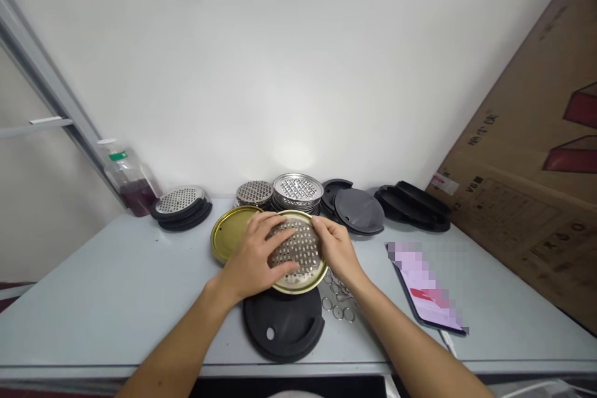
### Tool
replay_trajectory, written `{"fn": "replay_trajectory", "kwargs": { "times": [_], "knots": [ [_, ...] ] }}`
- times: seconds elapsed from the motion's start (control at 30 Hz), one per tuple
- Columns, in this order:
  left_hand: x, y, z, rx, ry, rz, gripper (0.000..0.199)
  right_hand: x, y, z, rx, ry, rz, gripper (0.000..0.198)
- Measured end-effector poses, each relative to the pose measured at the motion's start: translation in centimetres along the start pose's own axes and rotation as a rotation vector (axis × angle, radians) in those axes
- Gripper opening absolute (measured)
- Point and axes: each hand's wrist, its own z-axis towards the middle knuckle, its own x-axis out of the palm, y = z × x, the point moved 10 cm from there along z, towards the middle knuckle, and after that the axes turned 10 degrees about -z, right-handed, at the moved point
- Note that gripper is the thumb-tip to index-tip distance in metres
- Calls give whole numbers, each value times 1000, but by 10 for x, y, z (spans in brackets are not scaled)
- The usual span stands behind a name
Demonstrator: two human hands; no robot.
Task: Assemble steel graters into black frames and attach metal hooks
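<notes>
Pale grey table (93, 298) below fingers, running edge to edge. Plain white wall (289, 56) behind, soft bright patch low at centre. Grey metal frame (51, 93) slanting up far left of fingers. Big brown cardboard box (536, 186) w/ red print leaning far right. Even indoor light.

A round perforated steel disc (298, 250) sits inside a gold-rimmed tin lid (303, 283), tilted up toward twelve o'clock above a black plastic lid (283, 329) lying flat at six o'clock on the table (116, 298).
</notes>
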Motion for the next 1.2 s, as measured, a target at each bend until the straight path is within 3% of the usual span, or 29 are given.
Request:
{"fn": "replay_trajectory", "kwargs": {
  "times": [0.6,0.87,1.2],
  "knots": [
    [22,-17,-5,32,221,-11,80,3,12,-1,-76,47,34,36],
    [16,-15,-7,28,136,-5,51,-1,5,4,-57,56,-147,39],
    [16,-26,-6,36,93,-3,44,-5,19,-3,-111,-4,-380,35]
  ]
}}
